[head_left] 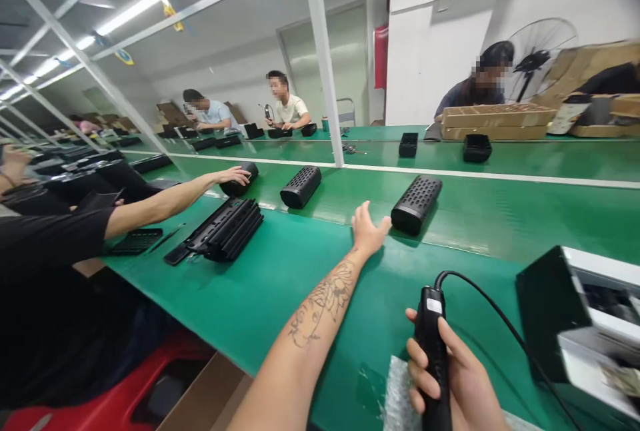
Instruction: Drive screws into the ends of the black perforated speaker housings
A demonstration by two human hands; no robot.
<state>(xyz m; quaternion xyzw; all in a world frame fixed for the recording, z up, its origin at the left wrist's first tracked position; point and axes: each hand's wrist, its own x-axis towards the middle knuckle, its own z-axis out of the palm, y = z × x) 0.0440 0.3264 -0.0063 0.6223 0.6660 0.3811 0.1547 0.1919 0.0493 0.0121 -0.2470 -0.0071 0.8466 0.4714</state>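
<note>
My left hand (369, 230) reaches out over the green table (280, 284), fingers apart and holding nothing. Just right of its thumb lies a black perforated housing (417, 204); whether they touch, I cannot tell. Low in the view, my right hand (450, 371) is wrapped round a black handheld tool (433, 344), whose cable (500, 311) curves away to the right. A second perforated housing (301, 186) rests farther left. Beneath my right hand is a piece of bubble wrap (400, 391), partly hidden.
At left, a co-worker's hand (239, 176) rests on another black housing (253, 170), near stacked black parts (230, 228). An open box (555, 318) stands at right. Several people sit across the table, behind a white post (323, 58).
</note>
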